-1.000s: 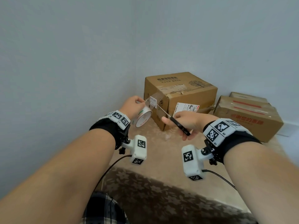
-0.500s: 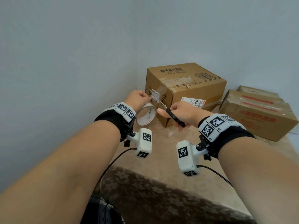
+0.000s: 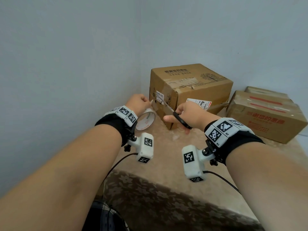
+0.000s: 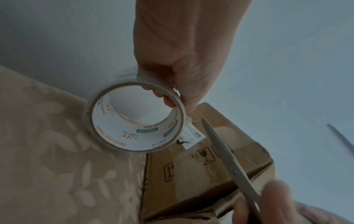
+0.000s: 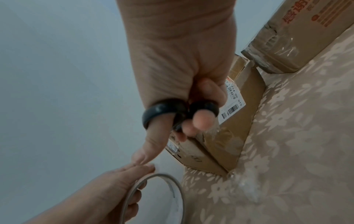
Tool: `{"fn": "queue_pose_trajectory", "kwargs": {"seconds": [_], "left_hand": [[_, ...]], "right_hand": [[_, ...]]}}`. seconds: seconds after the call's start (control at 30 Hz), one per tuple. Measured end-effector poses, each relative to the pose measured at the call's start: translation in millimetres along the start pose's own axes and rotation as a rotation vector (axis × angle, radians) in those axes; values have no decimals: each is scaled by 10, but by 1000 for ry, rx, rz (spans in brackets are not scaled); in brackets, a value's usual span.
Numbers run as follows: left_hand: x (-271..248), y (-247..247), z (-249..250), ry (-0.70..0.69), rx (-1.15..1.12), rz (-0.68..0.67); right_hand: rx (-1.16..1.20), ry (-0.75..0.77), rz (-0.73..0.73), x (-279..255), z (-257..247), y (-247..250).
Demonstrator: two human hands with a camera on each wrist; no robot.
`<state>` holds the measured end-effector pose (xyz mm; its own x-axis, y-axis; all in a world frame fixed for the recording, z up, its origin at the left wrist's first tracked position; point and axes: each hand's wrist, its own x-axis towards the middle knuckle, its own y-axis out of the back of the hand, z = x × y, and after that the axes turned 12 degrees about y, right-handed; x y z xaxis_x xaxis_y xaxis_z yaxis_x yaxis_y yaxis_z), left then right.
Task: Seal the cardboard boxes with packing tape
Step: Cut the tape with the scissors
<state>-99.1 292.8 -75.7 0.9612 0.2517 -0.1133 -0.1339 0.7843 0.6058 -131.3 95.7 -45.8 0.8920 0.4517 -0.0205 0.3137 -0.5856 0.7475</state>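
While the left hand (image 3: pixel 139 104) grips a nearly spent tape roll (image 4: pixel 134 116), the right hand (image 3: pixel 186 114) holds black-handled scissors (image 3: pixel 180 120).

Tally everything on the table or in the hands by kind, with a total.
Boxes: 3 — big box, red-print box, back box
Tape roll: 1, in the left hand
Scissors: 1, in the right hand
Total: 5

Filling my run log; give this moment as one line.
left hand: holds tape roll | right hand: grips scissors | blades at box
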Motion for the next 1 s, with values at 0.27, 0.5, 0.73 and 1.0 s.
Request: {"fn": "queue_pose_trajectory", "kwargs": {"seconds": [0.27,0.5,0.73,1.0], "left_hand": [[-115,235,-143,-55,93,177],[-264,339,66,-253,207,228],[-255,209,132,-251,12,295],[-125,112,-148,-184,-212,302]], "right_hand": [[-429,-91,-408,-240,202,-151],[-559,177,207,-275,71,-40],[-707,258,342,444,-309,197],[-940,77,318,693,-129,-185]]}}
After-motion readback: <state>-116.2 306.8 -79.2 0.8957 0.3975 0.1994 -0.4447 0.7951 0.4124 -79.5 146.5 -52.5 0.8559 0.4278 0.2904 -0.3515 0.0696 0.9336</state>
